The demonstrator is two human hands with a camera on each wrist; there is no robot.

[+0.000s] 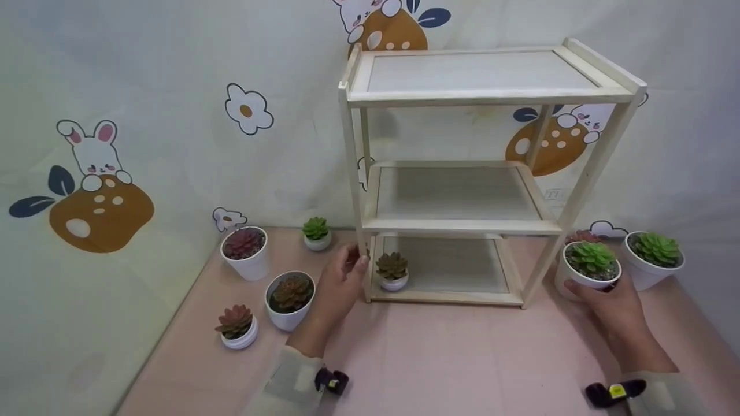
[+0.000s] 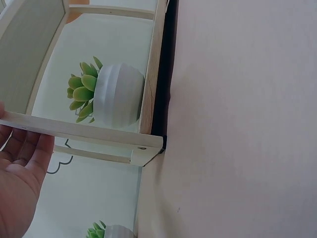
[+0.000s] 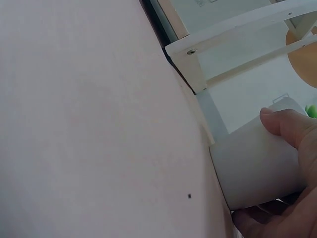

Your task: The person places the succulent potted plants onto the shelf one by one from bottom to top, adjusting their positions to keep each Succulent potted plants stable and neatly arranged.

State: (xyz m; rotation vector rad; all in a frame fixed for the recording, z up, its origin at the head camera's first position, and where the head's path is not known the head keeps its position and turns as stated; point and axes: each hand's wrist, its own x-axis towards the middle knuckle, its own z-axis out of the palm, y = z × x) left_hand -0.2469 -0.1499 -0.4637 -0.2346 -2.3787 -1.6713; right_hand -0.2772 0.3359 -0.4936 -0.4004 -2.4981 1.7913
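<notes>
A three-tier wooden shelf rack [image 1: 462, 226] stands at the middle of the table. My left hand [image 1: 341, 283] is at its left front post [image 2: 94, 131], with the fingers passing behind the post in the left wrist view. A small succulent in a round white pot [image 1: 394, 283] sits at the left of the bottom tier. To the right of the rack, my right hand [image 1: 618, 312] grips a white pot with a green succulent [image 1: 591, 260]. In the right wrist view the thumb and fingers lie around that pot [image 3: 257, 158], its base at the tabletop.
Left of the rack stand potted succulents: a dark red one [image 1: 245, 245], a small green one [image 1: 316, 231], a brown one [image 1: 291, 294] and a small reddish one [image 1: 237, 323]. Another green succulent [image 1: 655, 251] and a partly hidden red one [image 1: 583, 236] are at the right. A printed cloth [image 1: 173, 86] hangs behind.
</notes>
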